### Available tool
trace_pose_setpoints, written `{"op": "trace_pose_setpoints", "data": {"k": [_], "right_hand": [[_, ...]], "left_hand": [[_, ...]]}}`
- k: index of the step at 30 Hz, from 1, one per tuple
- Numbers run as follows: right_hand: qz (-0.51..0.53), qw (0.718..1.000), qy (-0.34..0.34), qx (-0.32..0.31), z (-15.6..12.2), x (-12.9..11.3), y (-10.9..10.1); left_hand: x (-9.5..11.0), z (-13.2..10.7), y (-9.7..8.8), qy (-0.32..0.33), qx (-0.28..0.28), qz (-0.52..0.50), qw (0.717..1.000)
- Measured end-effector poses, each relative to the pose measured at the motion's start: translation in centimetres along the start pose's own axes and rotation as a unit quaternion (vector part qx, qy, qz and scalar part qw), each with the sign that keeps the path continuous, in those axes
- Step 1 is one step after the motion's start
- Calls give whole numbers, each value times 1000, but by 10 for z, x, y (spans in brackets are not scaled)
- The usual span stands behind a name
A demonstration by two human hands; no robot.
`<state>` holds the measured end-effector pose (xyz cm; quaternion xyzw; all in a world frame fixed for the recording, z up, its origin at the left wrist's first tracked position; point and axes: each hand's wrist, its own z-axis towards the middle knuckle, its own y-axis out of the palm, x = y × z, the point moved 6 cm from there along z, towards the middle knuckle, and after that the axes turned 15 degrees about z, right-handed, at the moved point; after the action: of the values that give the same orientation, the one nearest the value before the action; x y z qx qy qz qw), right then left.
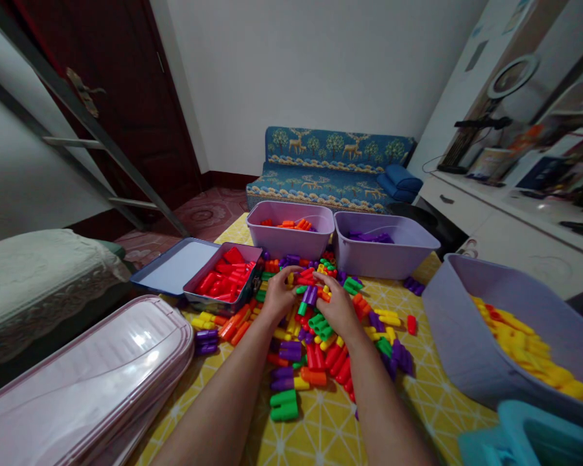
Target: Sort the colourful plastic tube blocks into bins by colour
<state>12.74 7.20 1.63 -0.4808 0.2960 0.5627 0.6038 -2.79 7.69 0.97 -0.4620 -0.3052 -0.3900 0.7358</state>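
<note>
A heap of small plastic blocks [315, 349] in red, orange, yellow, green and purple lies on a yellow patterned tablecloth [320, 427]. Both my hands rest in the middle of the heap, side by side. My left hand [278, 296] has its fingers curled down into the blocks. My right hand [337, 304] is closed over blocks, close to a purple block [309, 295] between the two hands. What each hand grips is hidden by the fingers.
An open tin [201, 299] at the left holds red blocks. Two lilac bins stand behind, one with orange blocks [291, 241], one with purple [383, 254]. A tilted bin [466, 336] at the right holds yellow blocks. A pink lid [87, 375] lies near left, a sofa [330, 168] behind.
</note>
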Motion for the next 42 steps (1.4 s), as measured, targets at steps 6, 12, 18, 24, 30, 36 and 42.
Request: {"op": "trace_pose_setpoints", "data": {"k": [6, 12, 18, 24, 30, 36, 42], "right_hand": [[3, 1000, 12, 23, 0, -3, -4], [48, 995, 2, 91, -2, -15, -14], [1, 999, -24, 34, 0, -11, -6], [43, 998, 5, 40, 0, 0, -8], [56, 986, 19, 155, -1, 6, -30], [8, 986, 25, 167, -2, 6, -30], [-45, 985, 31, 165, -4, 6, -30]], "left_hand": [[-7, 0, 2, -32, 4, -33, 999], [-5, 0, 5, -9, -16, 3, 1000], [-2, 1, 4, 54, -5, 108, 993], [2, -1, 1, 43, 7, 75, 996], [-7, 0, -5, -4, 43, 58, 997], [-10, 1, -3, -21, 40, 4, 999], [-22, 7, -15, -130, 121, -251, 952]]}}
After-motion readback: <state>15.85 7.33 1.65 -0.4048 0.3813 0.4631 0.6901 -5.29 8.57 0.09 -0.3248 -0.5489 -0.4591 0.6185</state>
